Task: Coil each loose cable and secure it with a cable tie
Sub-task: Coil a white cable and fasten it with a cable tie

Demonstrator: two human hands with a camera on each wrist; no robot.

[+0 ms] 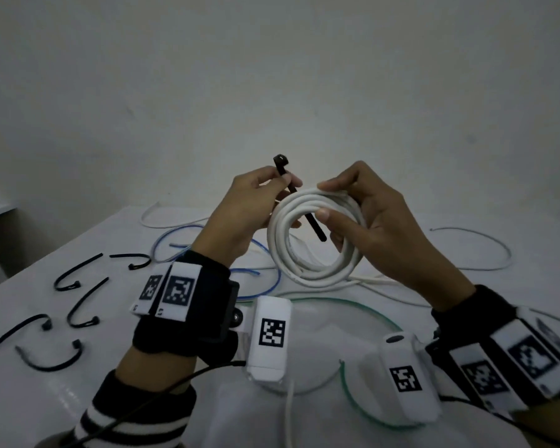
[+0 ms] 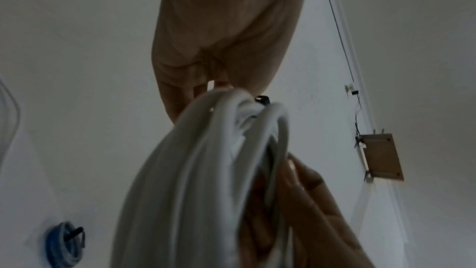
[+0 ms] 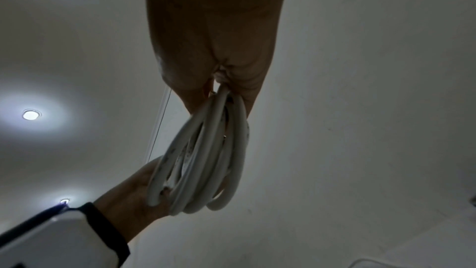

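You hold the white cable coil (image 1: 316, 236) up above the middle of the table (image 1: 466, 295), both hands on it; your right hand (image 1: 382, 227) is closed round the coil's right side, thumb on the inner turns and fingers over the top, pinning the loops together; your left hand (image 1: 246, 208) pinches a black cable tie (image 1: 299, 198) near its head end, head up and tail slanting down through the coil's opening towards your right thumb.

By my reading you are at the tying step for this cable: the coil is wound, the tie is threaded through but not yet wrapped or locked; a loose white tail appears to trail from the coil's bottom onto the table.

The next move calls for bringing the tie's tail round the bundled turns near the top of the coil, feeding the tip into the head and pulling snug; keep the right hand's grip firm, or the stiff turns may spring apart.

Other work waits: a blue cable (image 1: 262, 279) lies loose behind your left wrist, a green cable (image 1: 366, 310) curves near the front edge, and at least 5 spare ties (image 1: 78, 276) sit towards the left edge; in the left wrist view a blue coil (image 2: 63, 246) lies already bound with a black tie.
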